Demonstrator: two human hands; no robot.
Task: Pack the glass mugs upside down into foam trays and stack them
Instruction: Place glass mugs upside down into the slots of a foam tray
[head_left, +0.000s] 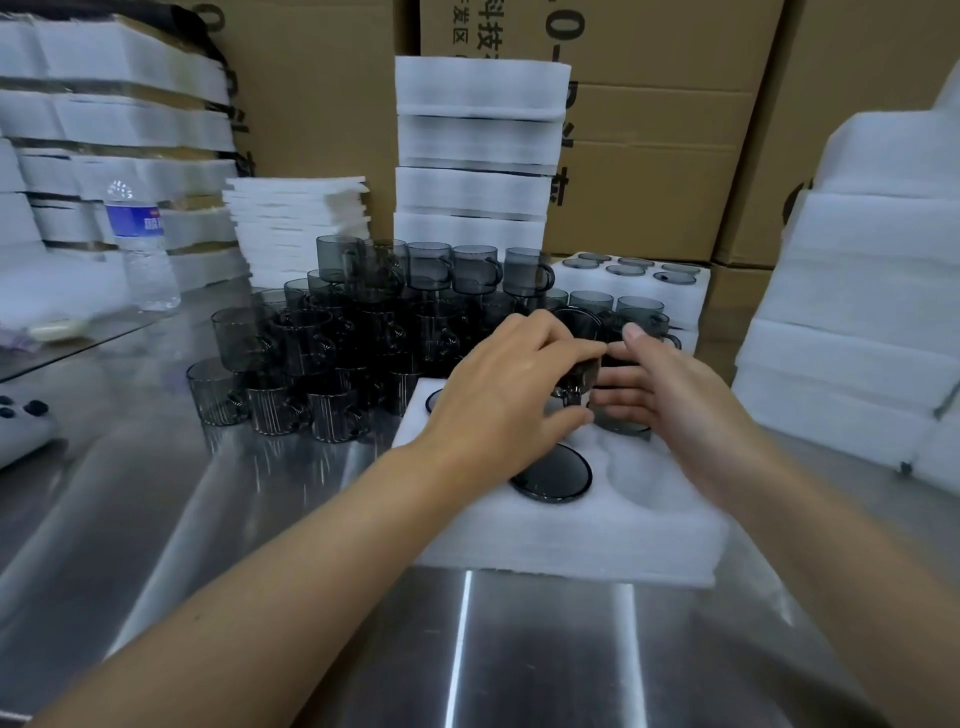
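A white foam tray (566, 535) lies on the steel table in front of me. One smoky glass mug (551, 477) sits upside down in its near-middle pocket, and another inverted base (434, 401) shows at the tray's far left. My left hand (506, 379) grips a dark glass mug (579, 358) tilted above the tray's far row. My right hand (670, 400) is beside it with straight fingers touching the mug's side. The pocket (641, 473) at the near right holds nothing. A heap of upright mugs (332, 332) stands behind the tray to the left.
A filled foam tray (631, 291) sits behind the hands. Foam tray stacks rise at centre back (475, 156), left (119, 130) and right (872, 291). A water bottle (140, 244) stands at the left, with cardboard boxes (675, 104) behind. A white controller (21, 426) lies at the left edge.
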